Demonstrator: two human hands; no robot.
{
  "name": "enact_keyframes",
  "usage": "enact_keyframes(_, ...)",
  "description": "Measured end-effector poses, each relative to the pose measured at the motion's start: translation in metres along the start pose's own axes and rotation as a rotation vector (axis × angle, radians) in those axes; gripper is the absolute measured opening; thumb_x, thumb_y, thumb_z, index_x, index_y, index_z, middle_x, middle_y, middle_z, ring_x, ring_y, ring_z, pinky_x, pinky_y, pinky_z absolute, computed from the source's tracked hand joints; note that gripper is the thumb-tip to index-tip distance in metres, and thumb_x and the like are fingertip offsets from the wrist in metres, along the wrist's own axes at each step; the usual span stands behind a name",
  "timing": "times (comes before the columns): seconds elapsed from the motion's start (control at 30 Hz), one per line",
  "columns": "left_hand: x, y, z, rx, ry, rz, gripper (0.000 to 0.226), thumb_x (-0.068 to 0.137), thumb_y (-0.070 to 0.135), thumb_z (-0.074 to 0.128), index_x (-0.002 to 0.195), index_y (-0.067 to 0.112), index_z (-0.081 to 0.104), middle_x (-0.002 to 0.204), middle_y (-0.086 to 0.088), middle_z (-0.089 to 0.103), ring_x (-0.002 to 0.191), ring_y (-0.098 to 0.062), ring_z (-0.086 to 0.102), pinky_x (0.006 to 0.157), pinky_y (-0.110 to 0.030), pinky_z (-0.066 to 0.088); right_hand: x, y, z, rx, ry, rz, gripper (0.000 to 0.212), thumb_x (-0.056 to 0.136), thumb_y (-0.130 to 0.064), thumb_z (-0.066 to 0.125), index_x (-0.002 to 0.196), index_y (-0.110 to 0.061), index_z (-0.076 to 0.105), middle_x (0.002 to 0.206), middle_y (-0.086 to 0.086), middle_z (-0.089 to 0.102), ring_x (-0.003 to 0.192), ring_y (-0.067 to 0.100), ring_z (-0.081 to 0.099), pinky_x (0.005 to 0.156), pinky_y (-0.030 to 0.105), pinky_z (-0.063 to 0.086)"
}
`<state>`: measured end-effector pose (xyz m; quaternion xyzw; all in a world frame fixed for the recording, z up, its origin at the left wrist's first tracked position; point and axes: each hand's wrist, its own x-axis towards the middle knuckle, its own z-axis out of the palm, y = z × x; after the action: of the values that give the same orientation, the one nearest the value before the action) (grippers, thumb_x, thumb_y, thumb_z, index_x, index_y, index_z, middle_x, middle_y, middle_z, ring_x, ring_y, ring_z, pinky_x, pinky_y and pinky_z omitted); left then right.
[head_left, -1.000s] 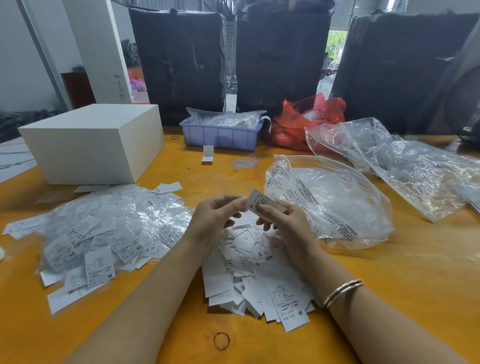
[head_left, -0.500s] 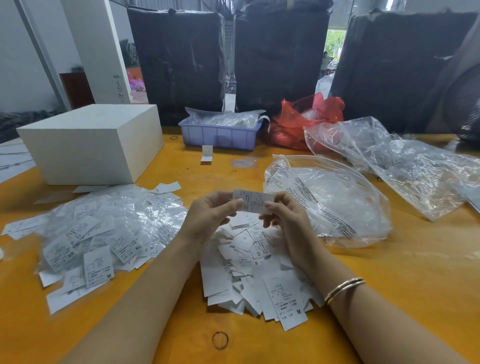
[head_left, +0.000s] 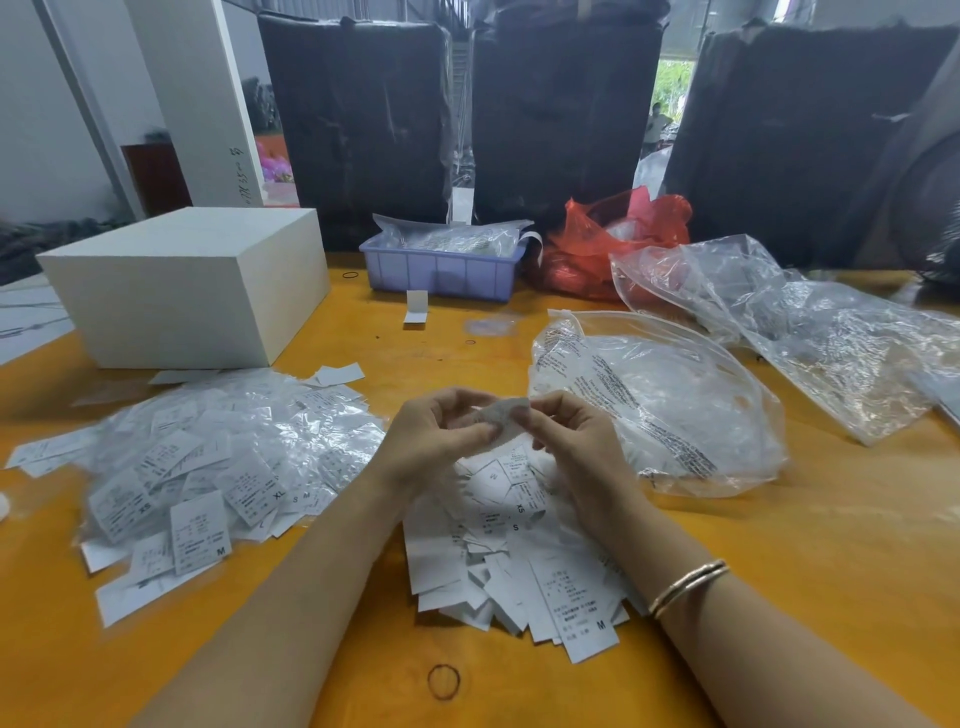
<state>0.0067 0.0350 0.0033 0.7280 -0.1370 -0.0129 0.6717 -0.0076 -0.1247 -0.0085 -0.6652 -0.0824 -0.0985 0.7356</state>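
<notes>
Bent now rather than flat as before, right of the bagged tags (head_left: 208, 467) marked XS, XL, M, one label (head_left: 504, 415) is pinched between curled fingertips of the left hand (head_left: 431, 441) and right hand (head_left: 576, 452), above loose labels (head_left: 519, 561) reading XS, S, M.

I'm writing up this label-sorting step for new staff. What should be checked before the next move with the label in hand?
1. The label is pinched by both the left hand and the right hand: ok.
2. Only one label in the fingers: cannot tell, it is blurred.
3. Its size print is readable: cannot tell.
4. The loose label pile lies right below the hands: ok.
5. The bagged label pile lies on the table at the left: ok.
6. The rubber band lies apart from the loose pile: ok.
</notes>
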Motion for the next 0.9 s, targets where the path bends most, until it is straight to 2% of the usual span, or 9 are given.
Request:
enact_keyframes(0.13, 0.0, 0.002, -0.003, 0.045, 0.061, 0.026, 0.024, 0.081, -0.001, 0.067, 0.091, 0.021, 0.065, 0.09, -0.003, 0.068, 0.079, -0.009, 0.064, 0.062, -0.011, 0.049, 0.006, -0.005, -0.006, -0.127, 0.049, -0.112, 0.006, 0.087, -0.013, 0.063, 0.084, -0.018, 0.063, 0.073, -0.001, 0.06, 0.064, 0.007, 0.051, 0.059, 0.015, 0.044)
enact_keyframes(0.23, 0.004, 0.005, -0.017, 0.139, 0.239, 0.086, 0.024, 0.084, 0.001, 0.062, 0.09, 0.024, 0.062, 0.092, 0.004, 0.065, 0.085, -0.007, 0.06, 0.06, -0.009, 0.047, 0.019, -0.012, -0.031, -0.386, 0.365, -0.342, 0.011, 0.091, -0.008, 0.055, 0.089, -0.016, 0.063, 0.08, 0.001, 0.064, 0.064, 0.003, 0.053, 0.061, 0.01, 0.042)
enact_keyframes(0.3, 0.004, 0.003, -0.026, 0.393, 0.386, 0.108, 0.016, 0.087, 0.008, 0.061, 0.094, 0.023, 0.062, 0.095, 0.005, 0.065, 0.09, -0.011, 0.059, 0.066, -0.015, 0.049, 0.027, -0.01, -0.056, -0.692, 0.518, -0.396, 0.017, 0.091, -0.004, 0.051, 0.095, -0.007, 0.067, 0.091, 0.008, 0.067, 0.078, 0.013, 0.059, 0.073, 0.011, 0.043)
enact_keyframes(0.4, 0.004, -0.004, -0.038, 0.765, 0.504, 0.022, 0.018, 0.088, 0.017, 0.053, 0.103, 0.023, 0.061, 0.093, 0.0, 0.062, 0.085, -0.02, 0.058, 0.073, -0.033, 0.05, 0.037, 0.003, -0.085, -1.11, 0.434, -0.095, 0.027, 0.094, -0.012, 0.046, 0.11, -0.009, 0.067, 0.114, 0.011, 0.063, 0.105, 0.03, 0.055, 0.09, 0.038, 0.042)
enact_keyframes(0.47, 0.004, -0.007, -0.043, 0.964, 0.474, -0.127, 0.023, 0.087, 0.02, 0.048, 0.107, 0.025, 0.06, 0.093, -0.001, 0.061, 0.084, -0.022, 0.053, 0.082, -0.036, 0.046, 0.041, 0.01, -0.089, -1.34, 0.293, 0.112, 0.029, 0.095, -0.019, 0.041, 0.111, -0.011, 0.064, 0.118, 0.011, 0.059, 0.108, 0.031, 0.051, 0.088, 0.039, 0.038)
enact_keyframes(0.53, 0.004, -0.01, -0.046, 1.12, 0.438, -0.24, 0.025, 0.088, 0.021, 0.047, 0.11, 0.028, 0.058, 0.099, -0.002, 0.063, 0.09, -0.022, 0.05, 0.088, -0.038, 0.036, 0.043, 0.012, -0.085, -1.483, 0.232, 0.142, 0.028, 0.095, -0.021, 0.039, 0.101, -0.01, 0.064, 0.11, 0.01, 0.058, 0.101, 0.03, 0.052, 0.083, 0.037, 0.038)
enact_keyframes(0.63, 0.003, -0.014, -0.046, 1.308, 0.432, -0.255, 0.028, 0.089, 0.021, 0.047, 0.114, 0.028, 0.057, 0.115, -0.003, 0.059, 0.108, -0.024, 0.044, 0.087, -0.039, 0.032, 0.043, 0.013, -0.081, -1.518, 0.265, 0.082, 0.027, 0.095, -0.023, 0.043, 0.098, -0.015, 0.068, 0.102, 0.006, 0.061, 0.096, 0.026, 0.053, 0.082, 0.036, 0.038)
enact_keyframes(0.73, 0.003, -0.016, -0.043, 1.41, 0.451, -0.186, 0.035, 0.087, 0.021, 0.049, 0.121, 0.029, 0.053, 0.125, -0.002, 0.052, 0.115, -0.025, 0.039, 0.086, -0.036, 0.031, 0.041, 0.011, -0.081, -1.433, 0.349, 0.035, 0.021, 0.093, -0.022, 0.051, 0.098, -0.016, 0.07, 0.101, 0.005, 0.065, 0.096, 0.026, 0.055, 0.082, 0.035, 0.037)
enact_keyframes(0.9, 0.005, -0.019, -0.025, 1.168, 0.381, 0.123, 0.028, 0.086, 0.02, 0.055, 0.113, 0.026, 0.061, 0.121, 0.001, 0.056, 0.116, -0.024, 0.037, 0.086, -0.034, 0.029, 0.038, 0.01, -0.082, -1.262, 0.471, -0.044, 0.011, 0.087, -0.022, 0.063, 0.091, -0.013, 0.068, 0.096, 0.007, 0.067, 0.093, 0.027, 0.057, 0.081, 0.036, 0.037)
